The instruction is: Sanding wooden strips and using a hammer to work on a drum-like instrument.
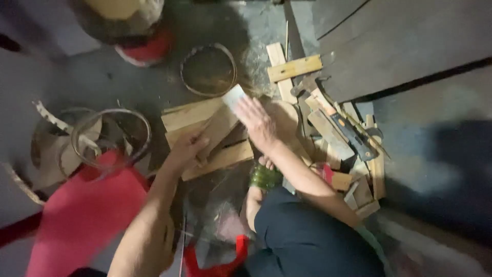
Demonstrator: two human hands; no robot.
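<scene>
Hands (220,136) on wood planks (205,134) (blurred)

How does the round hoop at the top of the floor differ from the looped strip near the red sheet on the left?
The round hoop is a closed ring lying flat on the floor; the looped strip is larger, looser and less even in outline. The round hoop lies alone on bare floor, while the looped strip overlaps the red sheet and other curled pieces. Both are thin bent strips, out of reach of either hand.

Single head view, looking steeply down, close above hands (220,138) and floor (430,154).
</scene>
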